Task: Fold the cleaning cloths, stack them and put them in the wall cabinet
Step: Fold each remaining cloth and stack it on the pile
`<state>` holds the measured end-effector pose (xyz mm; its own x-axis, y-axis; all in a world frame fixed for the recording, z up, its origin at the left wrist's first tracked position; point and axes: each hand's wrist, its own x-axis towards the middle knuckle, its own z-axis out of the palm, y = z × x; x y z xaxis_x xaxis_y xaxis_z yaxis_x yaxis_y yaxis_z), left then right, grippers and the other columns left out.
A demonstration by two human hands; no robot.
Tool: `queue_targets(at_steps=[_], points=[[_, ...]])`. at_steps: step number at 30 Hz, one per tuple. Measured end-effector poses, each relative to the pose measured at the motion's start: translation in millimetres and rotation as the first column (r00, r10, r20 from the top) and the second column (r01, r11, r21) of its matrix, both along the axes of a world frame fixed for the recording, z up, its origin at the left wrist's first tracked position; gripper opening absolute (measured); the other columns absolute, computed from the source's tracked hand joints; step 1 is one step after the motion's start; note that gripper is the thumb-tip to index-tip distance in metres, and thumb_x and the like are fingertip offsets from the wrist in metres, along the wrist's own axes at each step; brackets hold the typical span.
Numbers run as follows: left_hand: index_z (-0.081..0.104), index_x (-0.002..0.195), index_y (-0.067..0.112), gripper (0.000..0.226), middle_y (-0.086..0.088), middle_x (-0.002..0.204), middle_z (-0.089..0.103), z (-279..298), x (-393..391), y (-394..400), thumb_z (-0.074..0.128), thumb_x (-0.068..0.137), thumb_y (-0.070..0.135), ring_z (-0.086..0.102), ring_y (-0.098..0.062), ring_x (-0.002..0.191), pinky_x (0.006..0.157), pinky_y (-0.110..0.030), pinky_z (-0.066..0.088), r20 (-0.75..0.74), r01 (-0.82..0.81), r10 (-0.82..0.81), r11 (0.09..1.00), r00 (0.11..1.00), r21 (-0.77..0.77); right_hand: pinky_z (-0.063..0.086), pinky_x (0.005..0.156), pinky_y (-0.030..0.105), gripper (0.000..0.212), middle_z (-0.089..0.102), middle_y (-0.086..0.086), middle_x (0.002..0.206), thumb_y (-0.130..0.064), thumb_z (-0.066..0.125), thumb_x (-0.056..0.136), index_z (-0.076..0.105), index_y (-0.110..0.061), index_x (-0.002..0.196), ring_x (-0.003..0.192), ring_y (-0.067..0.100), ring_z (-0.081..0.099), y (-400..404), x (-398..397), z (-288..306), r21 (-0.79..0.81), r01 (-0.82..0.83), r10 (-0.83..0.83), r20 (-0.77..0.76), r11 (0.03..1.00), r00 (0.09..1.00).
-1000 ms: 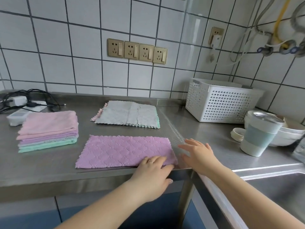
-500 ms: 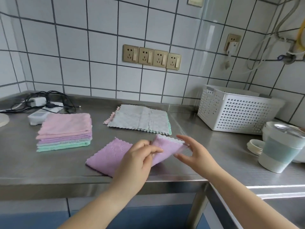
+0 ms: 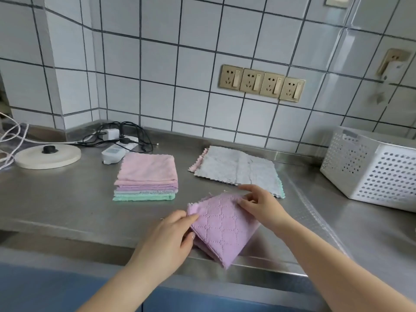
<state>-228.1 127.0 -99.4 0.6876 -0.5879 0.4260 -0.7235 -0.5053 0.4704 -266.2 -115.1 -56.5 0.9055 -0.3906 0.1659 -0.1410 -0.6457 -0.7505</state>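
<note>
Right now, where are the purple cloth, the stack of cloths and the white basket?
purple cloth [image 3: 222, 224], head view, quilted middle
stack of cloths [image 3: 147, 170], head view, pink top cloth
white basket [image 3: 382, 176], head view, holed front wall

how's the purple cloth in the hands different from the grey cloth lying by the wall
The purple cloth is folded over and pinched by the left hand and right hand; the grey cloth lies spread flat, untouched. Purple overhangs the counter's front edge; grey sits farther back. Both have zigzag edges.
</note>
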Motion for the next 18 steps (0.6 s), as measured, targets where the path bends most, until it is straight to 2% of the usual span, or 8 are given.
queue_targets(at_steps=[4,7,10,13,16,18], points=[[0.067,0.109,0.029,0.039,0.015,0.091,0.063,-8,10,8,0.064,0.070,0.033,0.061,-0.012,0.060,0.060,-0.022,0.047,0.084,-0.053,0.045,0.995,0.995,0.088,0.039,0.073,0.020,0.029,0.061,-0.005,0.091,-0.028,0.066,0.084,0.063,-0.029,0.113,0.081,0.010,0.055,3,14,-5,-0.216,-0.045,0.024,-0.099,0.975,0.995],[0.069,0.104,0.029,0.039,0.014,0.086,0.064,-7,17,10,0.061,0.066,0.034,0.061,-0.011,0.056,0.056,-0.025,0.052,0.111,-0.071,0.062,0.994,0.992,0.081,0.038,0.076,0.021,0.027,0.059,-0.009,0.091,-0.031,0.063,0.086,0.061,-0.034,0.113,0.087,0.010,0.054,6,23,-6,-0.283,-0.077,0.037,-0.143,0.956,0.989],[0.071,0.099,0.029,0.035,0.013,0.083,0.063,-6,21,12,0.053,0.070,0.037,0.065,-0.013,0.071,0.060,-0.030,0.053,0.135,-0.094,0.077,0.987,0.988,0.129,0.037,0.077,0.020,0.027,0.059,-0.011,0.093,-0.031,0.061,0.087,0.061,-0.033,0.114,0.090,0.008,0.053,8,29,-8,-0.332,-0.108,0.047,-0.188,0.937,0.981],[0.071,0.092,0.032,0.034,0.007,0.100,0.062,-6,21,15,0.043,0.073,0.036,0.055,-0.019,0.106,0.076,-0.042,0.054,0.164,-0.136,0.114,0.983,0.980,0.126,0.037,0.078,0.019,0.027,0.060,-0.013,0.095,-0.030,0.060,0.087,0.062,-0.034,0.114,0.092,0.007,0.055,12,31,-8,-0.359,-0.123,0.039,-0.233,0.925,0.972],[0.071,0.093,0.029,0.036,-0.004,0.122,0.059,0,21,12,0.038,0.079,0.028,0.042,-0.028,0.129,0.101,-0.055,0.038,0.203,-0.107,0.090,0.991,0.975,0.076,0.041,0.089,0.024,0.034,0.056,-0.003,0.120,-0.034,0.056,0.089,0.058,-0.030,0.123,0.108,0.015,0.057,14,29,-7,-0.513,-0.081,-0.041,-0.222,0.855,0.974],[0.066,0.110,0.023,0.044,-0.004,0.134,0.055,11,20,1,0.031,0.084,0.027,0.039,-0.025,0.135,0.110,-0.051,0.026,0.207,-0.036,0.020,0.997,0.978,0.074,0.037,0.098,0.025,0.034,0.049,-0.001,0.133,-0.031,0.053,0.092,0.059,-0.025,0.125,0.120,0.017,0.051,26,24,-5,-0.569,-0.022,-0.046,-0.106,0.822,0.993]])
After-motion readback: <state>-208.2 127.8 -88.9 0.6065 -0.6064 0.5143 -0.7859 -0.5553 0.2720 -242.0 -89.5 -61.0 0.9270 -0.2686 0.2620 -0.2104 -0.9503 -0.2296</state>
